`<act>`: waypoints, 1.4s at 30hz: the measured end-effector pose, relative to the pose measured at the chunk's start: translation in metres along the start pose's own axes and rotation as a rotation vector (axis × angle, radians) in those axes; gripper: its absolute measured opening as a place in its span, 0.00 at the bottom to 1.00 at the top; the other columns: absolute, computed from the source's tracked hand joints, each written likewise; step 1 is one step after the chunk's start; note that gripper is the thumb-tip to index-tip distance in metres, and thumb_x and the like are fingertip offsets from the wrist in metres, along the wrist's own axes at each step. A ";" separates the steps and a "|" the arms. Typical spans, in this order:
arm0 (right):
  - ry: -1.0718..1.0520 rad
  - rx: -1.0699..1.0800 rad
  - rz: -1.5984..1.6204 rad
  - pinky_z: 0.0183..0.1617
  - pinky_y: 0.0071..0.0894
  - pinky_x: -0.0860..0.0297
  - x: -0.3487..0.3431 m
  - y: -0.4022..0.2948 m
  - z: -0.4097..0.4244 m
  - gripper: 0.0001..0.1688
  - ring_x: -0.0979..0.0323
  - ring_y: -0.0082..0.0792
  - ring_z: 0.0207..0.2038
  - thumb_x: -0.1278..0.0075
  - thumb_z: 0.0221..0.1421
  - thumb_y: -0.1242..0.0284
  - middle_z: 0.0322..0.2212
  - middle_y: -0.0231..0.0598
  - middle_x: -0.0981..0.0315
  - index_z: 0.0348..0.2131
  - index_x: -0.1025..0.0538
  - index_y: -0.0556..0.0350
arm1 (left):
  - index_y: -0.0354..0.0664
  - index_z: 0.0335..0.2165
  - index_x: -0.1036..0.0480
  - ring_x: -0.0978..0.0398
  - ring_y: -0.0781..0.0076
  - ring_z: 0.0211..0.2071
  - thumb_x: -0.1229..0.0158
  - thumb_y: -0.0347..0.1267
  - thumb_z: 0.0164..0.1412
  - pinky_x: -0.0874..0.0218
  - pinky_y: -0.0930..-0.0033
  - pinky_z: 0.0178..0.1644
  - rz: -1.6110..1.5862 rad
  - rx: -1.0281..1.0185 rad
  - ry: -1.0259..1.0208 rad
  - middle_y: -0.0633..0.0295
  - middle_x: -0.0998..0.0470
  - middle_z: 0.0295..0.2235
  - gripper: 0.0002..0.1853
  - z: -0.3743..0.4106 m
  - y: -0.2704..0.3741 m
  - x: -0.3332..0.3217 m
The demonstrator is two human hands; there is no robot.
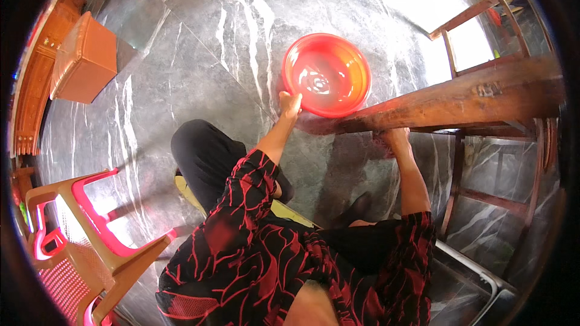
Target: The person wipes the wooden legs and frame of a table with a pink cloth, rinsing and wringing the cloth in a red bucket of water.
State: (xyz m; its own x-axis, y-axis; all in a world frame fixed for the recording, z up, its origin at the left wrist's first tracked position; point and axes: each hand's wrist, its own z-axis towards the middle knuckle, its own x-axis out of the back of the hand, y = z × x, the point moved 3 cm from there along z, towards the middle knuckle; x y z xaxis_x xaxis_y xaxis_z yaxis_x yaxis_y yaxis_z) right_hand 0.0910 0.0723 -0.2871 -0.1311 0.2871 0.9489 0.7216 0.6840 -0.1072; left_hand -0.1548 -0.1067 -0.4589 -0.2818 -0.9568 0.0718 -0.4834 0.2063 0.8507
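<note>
A red plastic basin (321,79) with some clear liquid in it stands on the grey marbled floor in front of me. My left hand (291,102) touches the basin's near left rim, its fingers at the edge. To the right, my right hand (398,138) is at the underside of a brown wooden beam (444,104), part of a wooden bench or table frame. The beam hides most of its fingers, and something dark, perhaps a cloth, shows beside them. The beam's near end lies close to the basin's lower right side.
Brown and pink plastic chairs (97,244) stand at the lower left. An orange-brown padded stool (86,61) is at the upper left beside a wooden cabinet (34,113). Wooden legs and crossbars (494,200) extend below the beam on the right. A metal-edged frame (471,265) lies at the lower right.
</note>
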 end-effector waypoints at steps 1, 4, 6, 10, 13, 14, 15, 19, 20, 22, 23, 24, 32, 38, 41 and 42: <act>0.022 0.012 -0.029 0.41 0.41 0.33 0.003 -0.003 -0.004 0.25 0.30 0.49 0.39 0.44 0.36 0.65 0.34 0.50 0.28 0.38 0.28 0.55 | 0.33 0.21 0.34 0.35 0.74 0.13 0.45 0.29 0.41 0.45 0.76 0.10 0.007 -0.020 0.024 0.59 0.31 0.18 0.09 -0.004 -0.007 0.008; 0.128 -0.097 0.020 0.43 0.42 0.34 -0.002 -0.009 -0.002 0.25 0.32 0.50 0.42 0.45 0.37 0.65 0.37 0.50 0.30 0.39 0.28 0.53 | 0.31 0.21 0.35 0.35 0.73 0.13 0.48 0.27 0.41 0.46 0.75 0.10 -0.006 -0.056 -0.072 0.58 0.32 0.17 0.08 -0.011 -0.023 0.034; 0.056 -0.071 0.024 0.45 0.43 0.35 0.008 -0.020 -0.010 0.25 0.32 0.51 0.42 0.46 0.38 0.66 0.39 0.52 0.31 0.40 0.28 0.54 | 0.31 0.20 0.35 0.36 0.73 0.12 0.49 0.26 0.41 0.47 0.74 0.10 -0.023 -0.037 -0.026 0.58 0.33 0.16 0.06 -0.020 -0.026 0.042; 0.172 0.001 -0.052 0.46 0.44 0.36 0.014 -0.019 -0.030 0.25 0.33 0.52 0.44 0.49 0.40 0.68 0.39 0.54 0.32 0.41 0.29 0.57 | 0.32 0.17 0.35 0.38 0.74 0.10 0.51 0.25 0.41 0.49 0.74 0.10 -0.028 -0.060 0.024 0.60 0.34 0.14 0.05 -0.046 -0.020 0.042; 0.016 0.037 -0.107 0.47 0.43 0.36 0.028 -0.035 -0.036 0.25 0.34 0.51 0.44 0.49 0.41 0.69 0.39 0.55 0.32 0.41 0.30 0.61 | 0.27 0.19 0.34 0.33 0.66 0.16 0.49 0.24 0.38 0.44 0.65 0.19 0.037 0.032 0.091 0.57 0.32 0.15 0.07 -0.050 -0.032 0.057; -0.024 0.087 -0.109 0.47 0.43 0.36 0.030 -0.037 -0.037 0.22 0.33 0.49 0.44 0.53 0.42 0.71 0.39 0.56 0.31 0.40 0.29 0.63 | 0.25 0.20 0.34 0.31 0.63 0.19 0.48 0.24 0.37 0.41 0.61 0.24 0.063 0.051 0.115 0.55 0.31 0.16 0.09 -0.047 -0.042 0.062; -0.069 0.111 -0.162 0.47 0.43 0.37 0.033 -0.040 -0.042 0.20 0.33 0.50 0.44 0.54 0.42 0.71 0.38 0.56 0.30 0.38 0.28 0.63 | 0.25 0.20 0.34 0.31 0.62 0.20 0.48 0.25 0.37 0.41 0.60 0.25 0.036 -0.014 0.147 0.55 0.31 0.16 0.09 -0.044 -0.051 0.064; -0.263 0.173 -0.285 0.45 0.42 0.35 0.038 -0.068 -0.050 0.13 0.28 0.49 0.37 0.57 0.42 0.73 0.29 0.53 0.26 0.27 0.23 0.60 | 0.31 0.16 0.37 0.37 0.71 0.14 0.49 0.24 0.41 0.48 0.67 0.16 0.024 -0.144 0.214 0.60 0.34 0.14 0.06 -0.048 -0.069 0.083; -0.281 0.193 -0.312 0.44 0.42 0.35 0.062 -0.090 -0.063 0.12 0.28 0.49 0.36 0.57 0.42 0.73 0.29 0.53 0.26 0.26 0.23 0.60 | 0.33 0.15 0.38 0.38 0.73 0.12 0.49 0.23 0.42 0.50 0.69 0.13 0.068 -0.127 0.211 0.62 0.35 0.13 0.07 -0.051 -0.069 0.084; -0.280 0.221 -0.272 0.42 0.44 0.34 0.090 -0.115 -0.077 0.12 0.28 0.52 0.35 0.56 0.43 0.72 0.28 0.55 0.27 0.26 0.24 0.61 | 0.36 0.14 0.40 0.40 0.75 0.10 0.50 0.23 0.43 0.52 0.70 0.10 0.179 -0.077 0.213 0.63 0.37 0.12 0.08 -0.059 -0.069 0.085; -0.264 0.225 -0.208 0.40 0.45 0.34 0.100 -0.122 -0.080 0.13 0.29 0.54 0.35 0.56 0.43 0.71 0.28 0.56 0.28 0.27 0.25 0.63 | 0.36 0.13 0.40 0.40 0.75 0.10 0.50 0.23 0.43 0.52 0.70 0.10 0.246 -0.042 0.214 0.64 0.38 0.11 0.09 -0.064 -0.069 0.083; -0.245 0.236 -0.139 0.39 0.47 0.34 0.103 -0.124 -0.079 0.14 0.30 0.56 0.34 0.56 0.44 0.71 0.28 0.58 0.29 0.28 0.26 0.65 | 0.36 0.14 0.40 0.40 0.75 0.10 0.50 0.23 0.44 0.52 0.70 0.11 0.215 -0.001 0.220 0.64 0.38 0.11 0.09 -0.074 -0.064 0.083; -0.073 0.422 0.512 0.43 0.41 0.34 0.089 -0.177 -0.050 0.22 0.31 0.48 0.37 0.56 0.46 0.69 0.39 0.52 0.36 0.43 0.32 0.61 | 0.25 0.31 0.33 0.28 0.54 0.32 0.48 0.27 0.42 0.39 0.59 0.38 0.159 0.108 0.158 0.44 0.27 0.28 0.16 -0.082 -0.097 0.109; 0.182 0.487 0.886 0.48 0.34 0.38 -0.009 -0.192 -0.026 0.24 0.34 0.41 0.44 0.54 0.45 0.70 0.40 0.50 0.34 0.44 0.32 0.61 | 0.25 0.39 0.38 0.31 0.54 0.35 0.47 0.28 0.45 0.40 0.61 0.37 0.306 -0.020 0.238 0.43 0.31 0.36 0.22 -0.111 -0.078 0.120; 0.167 0.389 0.890 0.46 0.43 0.37 -0.089 -0.190 -0.018 0.25 0.33 0.45 0.43 0.54 0.43 0.74 0.40 0.49 0.33 0.45 0.33 0.58 | 0.21 0.44 0.44 0.36 0.44 0.44 0.45 0.32 0.47 0.46 0.54 0.50 0.530 -0.012 0.198 0.37 0.36 0.41 0.30 -0.136 -0.024 0.135; 0.180 0.362 0.853 0.47 0.48 0.37 -0.115 -0.189 -0.019 0.25 0.34 0.47 0.44 0.53 0.43 0.75 0.41 0.49 0.33 0.45 0.33 0.58 | 0.22 0.45 0.45 0.37 0.44 0.45 0.45 0.32 0.47 0.46 0.55 0.50 0.587 -0.104 0.245 0.37 0.36 0.42 0.30 -0.135 -0.031 0.139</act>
State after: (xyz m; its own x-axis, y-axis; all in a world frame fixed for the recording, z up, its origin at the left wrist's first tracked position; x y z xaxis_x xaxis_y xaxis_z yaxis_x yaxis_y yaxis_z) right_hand -0.0174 -0.1026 -0.3708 0.4726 0.6995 0.5361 0.2670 0.4660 -0.8435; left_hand -0.0672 -0.2736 -0.4055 -0.2714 -0.7122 0.6474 -0.2198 0.7007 0.6787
